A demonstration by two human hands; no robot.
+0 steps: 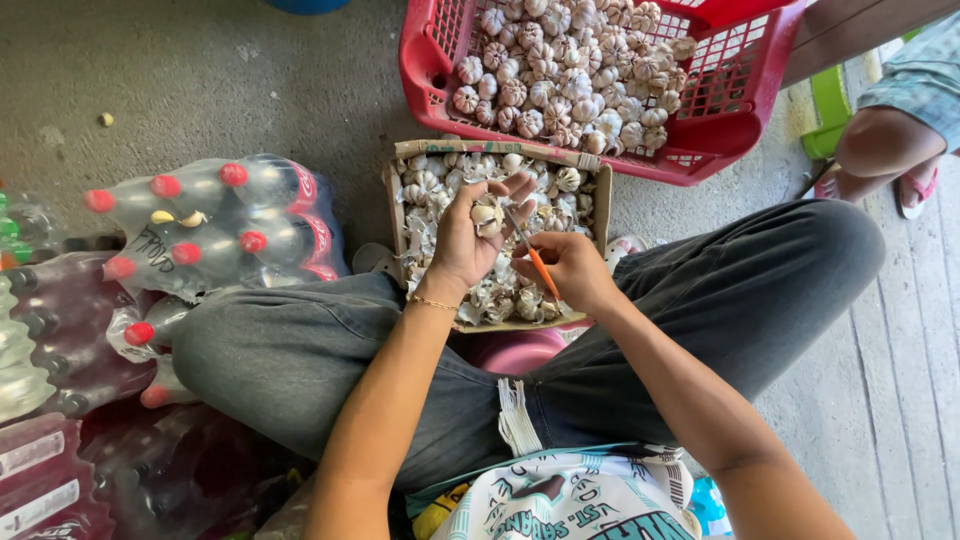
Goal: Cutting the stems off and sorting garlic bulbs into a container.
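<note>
I had the left hand (470, 240) closed around a garlic bulb (487, 214), held above the cardboard box (596, 200) of peelings. The right hand (575, 270) gripped an orange-handled knife (537, 262) against it. I judged trimming underway; the next cut needed a steady bulb.

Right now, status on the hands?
Left hand grips garlic bulb. Right hand holds orange-handled knife, tip at bulb. Cardboard box of garlic below. Nothing in the way.
</note>
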